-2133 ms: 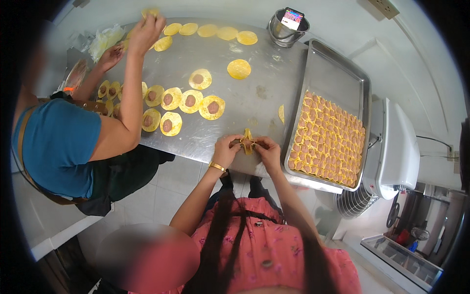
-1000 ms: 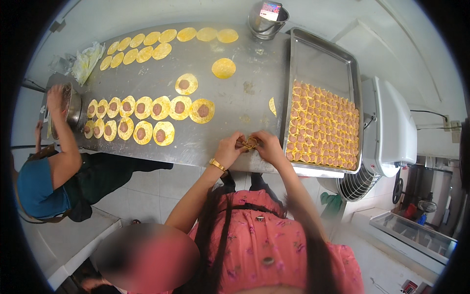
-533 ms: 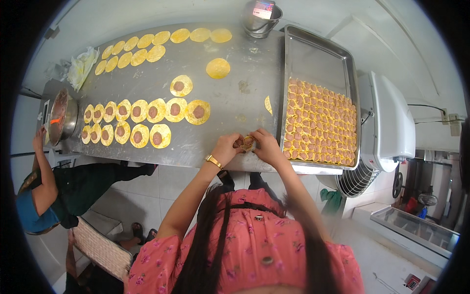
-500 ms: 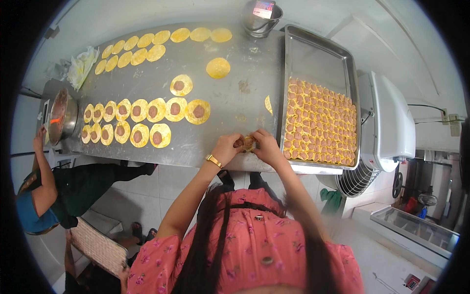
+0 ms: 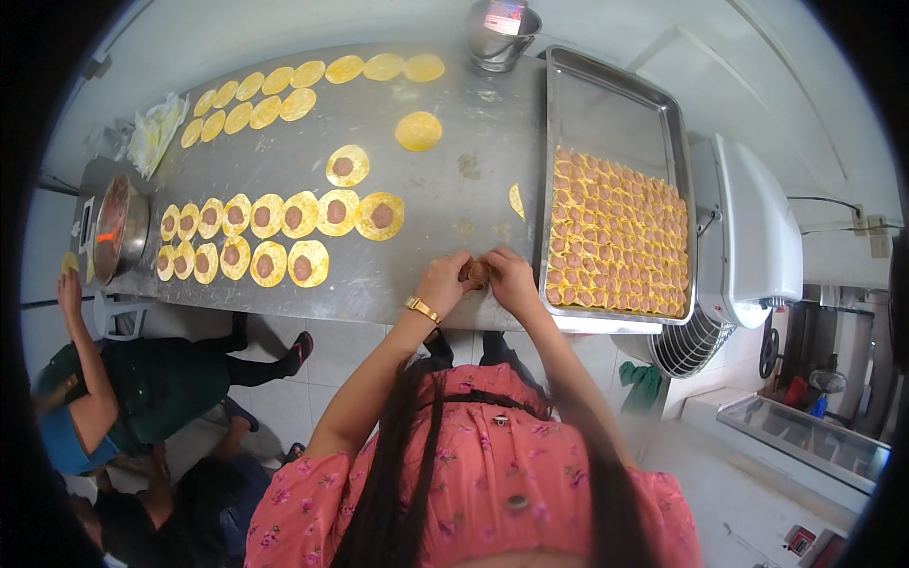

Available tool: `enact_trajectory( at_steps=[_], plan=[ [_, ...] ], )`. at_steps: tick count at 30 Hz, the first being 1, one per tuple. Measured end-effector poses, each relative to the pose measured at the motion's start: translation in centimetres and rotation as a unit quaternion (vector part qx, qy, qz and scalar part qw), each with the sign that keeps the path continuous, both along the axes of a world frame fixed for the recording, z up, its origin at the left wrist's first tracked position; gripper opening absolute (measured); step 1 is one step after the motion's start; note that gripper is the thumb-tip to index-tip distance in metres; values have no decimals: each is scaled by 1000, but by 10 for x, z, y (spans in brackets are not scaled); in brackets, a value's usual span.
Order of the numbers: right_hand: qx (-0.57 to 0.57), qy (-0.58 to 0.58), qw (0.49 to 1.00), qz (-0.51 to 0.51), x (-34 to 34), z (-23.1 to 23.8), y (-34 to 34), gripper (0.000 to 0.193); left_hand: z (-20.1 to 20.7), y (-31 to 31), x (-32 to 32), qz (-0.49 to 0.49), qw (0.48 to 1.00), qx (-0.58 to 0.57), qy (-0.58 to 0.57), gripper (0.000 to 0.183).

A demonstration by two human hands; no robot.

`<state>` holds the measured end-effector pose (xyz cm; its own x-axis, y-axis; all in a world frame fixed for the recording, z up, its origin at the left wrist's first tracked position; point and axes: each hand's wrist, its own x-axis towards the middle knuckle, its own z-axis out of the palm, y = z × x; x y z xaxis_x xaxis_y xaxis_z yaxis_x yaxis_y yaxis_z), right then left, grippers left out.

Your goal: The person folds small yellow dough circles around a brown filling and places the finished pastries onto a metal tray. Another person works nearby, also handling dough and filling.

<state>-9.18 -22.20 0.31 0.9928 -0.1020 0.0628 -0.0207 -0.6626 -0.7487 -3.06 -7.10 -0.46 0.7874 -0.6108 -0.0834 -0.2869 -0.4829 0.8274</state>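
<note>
Near the table's front edge, my left hand [image 5: 446, 284] and my right hand [image 5: 509, 280] are closed together around a small dumpling [image 5: 477, 273]. Its yellow wrapper is gathered around pinkish filling, and my fingers cover most of it. To the left lie two rows of round yellow wrappers [image 5: 318, 276], each topped with a ball of filling; one more filled wrapper [image 5: 357, 168] sits just behind them. Plain wrappers [image 5: 418, 132] are spread farther back. On my right, a metal tray [image 5: 615, 79] holds tightly packed rows of open-topped dumplings [image 5: 617, 241] in its nearer part.
A torn wrapper piece [image 5: 516, 201] lies left of the tray. A dark bucket [image 5: 494, 49] stands at the back edge, a steel bowl [image 5: 137, 227] at the far left. Right of the tray is a white machine [image 5: 748, 227]. Two people are at left, one standing [image 5: 142, 379], one low down [image 5: 204, 497].
My fingers have closed further around the dumpling, its wrapper drawn in tighter. At left, the standing person has shifted, and the patterned tray held below them is out of sight.
</note>
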Motion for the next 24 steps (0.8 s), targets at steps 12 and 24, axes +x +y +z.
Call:
enact_trajectory(
  at_steps=[12,24],
  plan=[
    [-27,-29,999,-25,-4,16,2,32,7,-3,3,-14,1000,17,20,22],
    [-69,-28,995,-72,-8,15,3,26,-3,-5,1,-12,999,-29,-28,20]
  ],
)
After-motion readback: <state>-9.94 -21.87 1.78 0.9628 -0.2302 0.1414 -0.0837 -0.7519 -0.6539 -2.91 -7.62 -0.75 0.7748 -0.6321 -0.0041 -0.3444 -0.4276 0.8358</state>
